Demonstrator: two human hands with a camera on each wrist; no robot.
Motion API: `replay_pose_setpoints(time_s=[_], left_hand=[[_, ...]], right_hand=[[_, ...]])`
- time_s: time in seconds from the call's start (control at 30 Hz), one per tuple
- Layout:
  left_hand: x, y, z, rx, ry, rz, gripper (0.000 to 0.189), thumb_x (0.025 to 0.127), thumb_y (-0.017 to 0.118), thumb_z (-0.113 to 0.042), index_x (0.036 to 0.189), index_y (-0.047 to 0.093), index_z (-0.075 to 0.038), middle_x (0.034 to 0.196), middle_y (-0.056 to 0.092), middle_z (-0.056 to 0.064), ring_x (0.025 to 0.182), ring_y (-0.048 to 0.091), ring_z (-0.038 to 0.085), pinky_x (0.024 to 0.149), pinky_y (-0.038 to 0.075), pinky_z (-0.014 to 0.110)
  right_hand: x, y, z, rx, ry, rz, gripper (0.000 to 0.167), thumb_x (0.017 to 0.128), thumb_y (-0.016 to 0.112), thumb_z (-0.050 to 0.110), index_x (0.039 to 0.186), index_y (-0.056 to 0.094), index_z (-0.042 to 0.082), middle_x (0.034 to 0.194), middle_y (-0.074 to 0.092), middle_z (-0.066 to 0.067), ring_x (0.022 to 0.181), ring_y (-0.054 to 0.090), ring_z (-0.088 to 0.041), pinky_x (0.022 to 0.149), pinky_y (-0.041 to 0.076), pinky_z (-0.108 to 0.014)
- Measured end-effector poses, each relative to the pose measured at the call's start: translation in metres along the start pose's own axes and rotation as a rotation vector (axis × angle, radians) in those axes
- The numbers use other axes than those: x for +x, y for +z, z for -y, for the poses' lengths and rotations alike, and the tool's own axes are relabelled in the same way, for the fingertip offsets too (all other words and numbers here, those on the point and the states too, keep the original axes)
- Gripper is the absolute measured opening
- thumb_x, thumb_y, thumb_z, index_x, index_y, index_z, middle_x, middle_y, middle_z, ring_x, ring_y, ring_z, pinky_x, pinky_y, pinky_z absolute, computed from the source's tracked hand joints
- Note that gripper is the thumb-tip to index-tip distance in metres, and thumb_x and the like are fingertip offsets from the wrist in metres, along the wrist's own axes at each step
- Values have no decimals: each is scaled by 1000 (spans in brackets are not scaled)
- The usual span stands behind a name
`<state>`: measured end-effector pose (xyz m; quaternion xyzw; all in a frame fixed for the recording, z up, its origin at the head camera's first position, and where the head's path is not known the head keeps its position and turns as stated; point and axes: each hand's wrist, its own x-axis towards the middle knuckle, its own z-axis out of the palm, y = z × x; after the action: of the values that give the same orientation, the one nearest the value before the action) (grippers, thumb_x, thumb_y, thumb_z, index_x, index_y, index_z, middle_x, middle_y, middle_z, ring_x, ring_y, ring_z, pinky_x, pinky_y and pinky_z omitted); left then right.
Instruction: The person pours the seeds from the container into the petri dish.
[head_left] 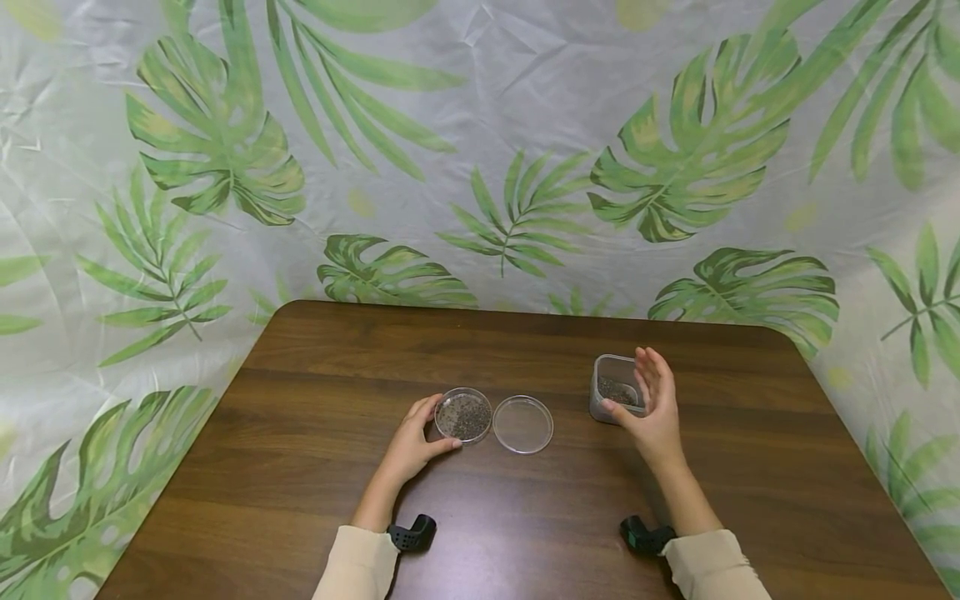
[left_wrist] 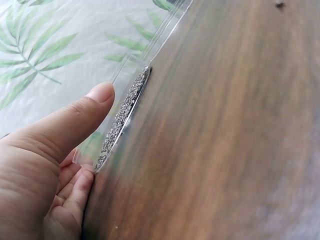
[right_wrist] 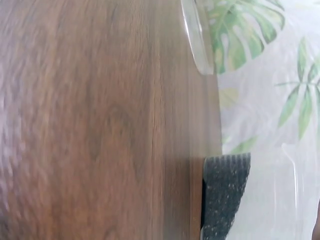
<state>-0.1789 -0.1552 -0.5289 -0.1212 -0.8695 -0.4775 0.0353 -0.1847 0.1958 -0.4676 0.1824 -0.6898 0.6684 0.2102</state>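
Note:
In the head view my left hand (head_left: pixel 408 443) grips a round clear petri dish (head_left: pixel 463 392), thumb at its near side and fingers at its far left. Dark grey granules (head_left: pixel 468 417) cover part of its bottom. The left wrist view shows the thumb (left_wrist: pixel 95 97) against the dish's clear wall, with the granules (left_wrist: pixel 125 115) in a thin layer. My right hand (head_left: pixel 657 419) is at a square clear plastic container (head_left: pixel 615 364), thumb and fingers spread wide around its right side. More dark granules (right_wrist: pixel 225 195) are heaped in this container. Whether the right fingers touch it, I cannot tell.
A second shallow clear dish (head_left: pixel 522 425) lies flat just right of the first. Everything stands on a brown wooden table (head_left: pixel 517 500). Behind it hangs a leaf-patterned cloth (head_left: pixel 525 125). Each wrist wears a black device (head_left: pixel 414 533).

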Motion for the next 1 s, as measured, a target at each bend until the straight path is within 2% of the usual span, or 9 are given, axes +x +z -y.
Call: replay_pose_setpoints(time_s=[0.17, 0.4, 0.53, 0.83, 1.0], left_hand=[[-1, 0, 0, -4, -2, -1, 82, 66, 80, -28, 132, 41, -1, 128, 42, 15, 110, 48, 30, 92, 37, 44], [0, 1, 0, 1, -2, -1, 82, 66, 79, -29, 132, 41, -2, 128, 42, 15, 109, 48, 30, 92, 37, 44], [0, 1, 0, -2, -7, 2, 82, 66, 79, -29, 133, 40, -2, 129, 41, 15, 110, 48, 30, 92, 37, 44], [0, 1, 1, -2, -4, -1, 82, 66, 79, -30, 133, 40, -2, 129, 41, 15, 110, 48, 30, 92, 37, 44], [0, 1, 1, 6, -7, 0, 83, 66, 79, -31, 133, 39, -2, 130, 40, 15, 111, 47, 29, 92, 37, 45]], right_hand=[[0, 12, 15, -1, -12, 27, 92, 61, 67, -24, 137, 19, -6, 138, 26, -20, 127, 22, -33, 106, 17, -37], [2, 24, 18, -22, -61, 94, 94, 58, 70, -23, 136, 19, -9, 133, 22, -33, 124, 22, -40, 104, 19, -40], [0, 29, 19, -49, -68, 130, 94, 58, 70, -22, 136, 18, -10, 134, 23, -33, 123, 21, -44, 104, 20, -39], [-5, 41, 16, -94, -66, 208, 95, 58, 73, -19, 135, 19, -11, 134, 26, -31, 124, 23, -43, 103, 21, -40], [-8, 46, 13, -125, -43, 257, 94, 59, 75, -15, 135, 19, -11, 135, 27, -30, 125, 24, -41, 103, 22, -34]])
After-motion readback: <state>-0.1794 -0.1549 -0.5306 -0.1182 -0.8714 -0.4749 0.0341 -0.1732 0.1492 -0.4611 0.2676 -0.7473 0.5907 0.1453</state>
